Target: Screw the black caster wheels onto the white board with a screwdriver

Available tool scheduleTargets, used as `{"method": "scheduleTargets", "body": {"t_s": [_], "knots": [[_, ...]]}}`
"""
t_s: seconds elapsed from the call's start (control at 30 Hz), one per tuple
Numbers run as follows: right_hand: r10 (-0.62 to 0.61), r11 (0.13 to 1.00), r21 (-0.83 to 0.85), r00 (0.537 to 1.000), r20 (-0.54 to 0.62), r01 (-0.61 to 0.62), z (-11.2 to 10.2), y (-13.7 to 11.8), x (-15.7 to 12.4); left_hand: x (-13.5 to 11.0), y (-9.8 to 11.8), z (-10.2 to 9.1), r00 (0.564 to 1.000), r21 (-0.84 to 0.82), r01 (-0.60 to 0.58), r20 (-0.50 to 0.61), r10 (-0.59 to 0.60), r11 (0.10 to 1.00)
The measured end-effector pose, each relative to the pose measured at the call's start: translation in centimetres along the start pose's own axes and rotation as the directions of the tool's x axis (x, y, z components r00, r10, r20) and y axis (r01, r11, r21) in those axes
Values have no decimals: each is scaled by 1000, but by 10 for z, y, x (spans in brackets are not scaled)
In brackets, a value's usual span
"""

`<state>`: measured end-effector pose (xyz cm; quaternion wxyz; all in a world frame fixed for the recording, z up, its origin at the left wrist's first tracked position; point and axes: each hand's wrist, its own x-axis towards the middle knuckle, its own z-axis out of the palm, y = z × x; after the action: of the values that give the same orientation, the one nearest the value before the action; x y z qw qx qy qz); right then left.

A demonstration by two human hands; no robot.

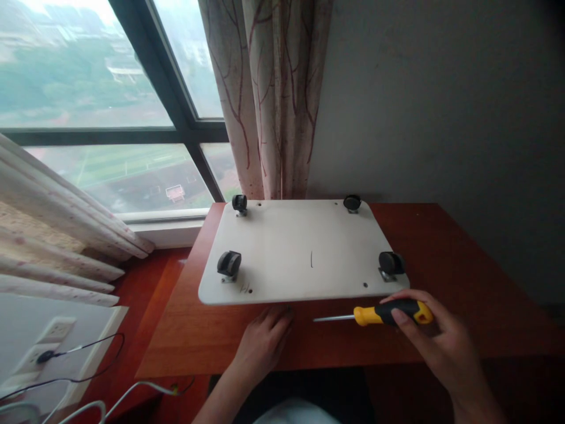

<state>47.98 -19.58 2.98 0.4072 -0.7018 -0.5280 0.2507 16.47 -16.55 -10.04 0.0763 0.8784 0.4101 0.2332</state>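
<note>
In my right hand is a yellow-and-black screwdriver, gripped by its handle. Its metal shaft points left, just in front of a white board with rounded corners. Black casters stand up from the board near its corners, among them a front left caster and a front right caster. My left hand rests on the table by the board's front edge, fingers curled together. A tiny dark bit shows at its fingertips, too small to name.
The board lies on a reddish-brown wooden table. Behind it hang a patterned curtain and a grey wall. A large window is at the left. Below it, cables and a plug run from a wall socket.
</note>
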Motion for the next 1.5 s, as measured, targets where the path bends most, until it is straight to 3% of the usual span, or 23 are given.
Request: {"method": "scheduleTargets", "body": {"t_s": [0.43,0.9,1.27,1.5], "knots": [[-36,999,15,998,43,35,15,1,2,6,1,-2,998,-15,21,65,-20,1000],[-55,998,-38,994,98,59,16,12,1,5,-3,-1,997,-73,44,71,-39,996],[-100,995,-17,986,131,103,21,19,0,-3,-5,5,992,-159,123,21,-121,980],[-112,993,-11,983,147,115,22,17,1,1,-2,0,993,-155,113,58,-105,981]]}}
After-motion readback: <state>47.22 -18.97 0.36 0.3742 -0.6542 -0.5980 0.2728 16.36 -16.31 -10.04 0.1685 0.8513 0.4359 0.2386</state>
